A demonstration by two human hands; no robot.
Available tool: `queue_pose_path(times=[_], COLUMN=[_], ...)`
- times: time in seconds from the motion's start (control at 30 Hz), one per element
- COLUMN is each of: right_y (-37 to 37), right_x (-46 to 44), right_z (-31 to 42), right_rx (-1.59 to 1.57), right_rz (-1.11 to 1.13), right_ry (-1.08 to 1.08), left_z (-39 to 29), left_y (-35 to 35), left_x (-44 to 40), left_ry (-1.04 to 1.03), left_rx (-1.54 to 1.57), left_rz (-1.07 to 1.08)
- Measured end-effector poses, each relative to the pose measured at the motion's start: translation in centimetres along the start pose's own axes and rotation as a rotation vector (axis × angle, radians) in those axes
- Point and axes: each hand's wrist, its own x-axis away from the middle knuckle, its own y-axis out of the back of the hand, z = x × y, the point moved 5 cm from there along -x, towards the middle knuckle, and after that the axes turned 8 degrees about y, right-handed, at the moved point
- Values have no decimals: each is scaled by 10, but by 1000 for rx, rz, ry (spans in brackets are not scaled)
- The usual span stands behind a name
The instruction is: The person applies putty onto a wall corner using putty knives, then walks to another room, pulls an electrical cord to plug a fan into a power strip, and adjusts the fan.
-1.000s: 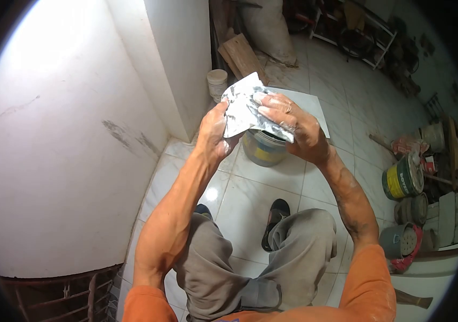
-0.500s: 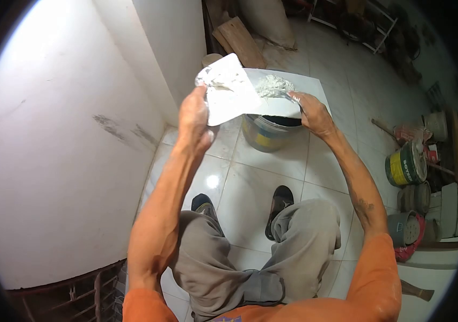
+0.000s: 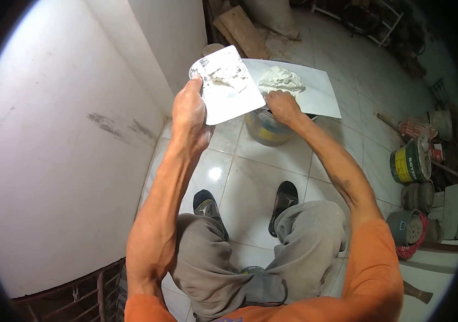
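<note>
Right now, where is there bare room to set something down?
Bare floor lies between the shoes and the bucket. The board is also bare right of the paste. Crowded: the board's left side, by the right hand and the plate in the left hand, and the far right, around the green pail.

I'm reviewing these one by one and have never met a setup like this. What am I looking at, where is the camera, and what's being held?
There is no machine here: these are a person's two bare hands. One camera, worn on the head, looks forward and down, so you see the arms and shoes roughly as the wearer would. The left hand holds a white plate with some pale paste on it. Beyond, a white board lies over a bucket and carries a mound of similar paste. The right hand is at the mound's near edge; whether it holds a tool is hidden.
</note>
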Motion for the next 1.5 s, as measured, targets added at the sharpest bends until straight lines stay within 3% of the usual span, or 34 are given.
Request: queue_pose_path(times=[0.07, 0.1, 0.23, 0.33, 0.47, 0.63, 0.73, 0.87, 0.9, 1.03, 1.13, 1.17, 1.27, 1.37, 1.47, 1.5], right_y=[7, 18, 28, 7, 35, -1, 10, 30, 50, 146, 174, 213, 243, 273, 271, 263], right_x=[1, 3, -7, 1, -3, 15, 25, 29, 33, 44, 47, 45, 57, 50, 45, 42], right_z=[-2, -11, -28, -7, -38, -30, -35, -65, -62, -43, -29, -5, 38, 72, 87, 83], right_rx=[-77, -163, -102, -13, -175, -105, -218, -337, -414, -824, -1094, -1033, 74, -586, -521, -547], right_rz=[112, 35, 56, -17, 266, -91, 3, 374, 175, -106, -411, -449, -745, -778, -753, -662], right_ry=[62, 133, -120, -23, -30, 21, 63, -8, -7, -369, -265, -292, 156, 169, 500, 524], left_z=[-2, -1, 1, -1, -2, 1, 3, 6, 8, 14, 19, 16, 23, 30, 26, 23], left_y=[4, 3, 3, 2, 3, 6, 7, 15, 17, 18, 15, 12, 7, -4, -21, -26], left_x=[0, 0, 3, 4, 5, 1, 1, -10, -10, -10, -12, -13, -12, -9, 1, 2], left_ry=[2, 11, -5, 10, 3, 6, 12, -16, -4, 44, 79, 93, 135, 201, 222, 214], left_rx=[-1, -5, 16, -7, -8, -22, -57, -40, -41, -46, 0, 21, 62, 192, 322, 351], left_rz=[9, 18, 33, 15, 5, -7, -17, -28, -43, -49, -32, -27, 9, 95, 229, 291])
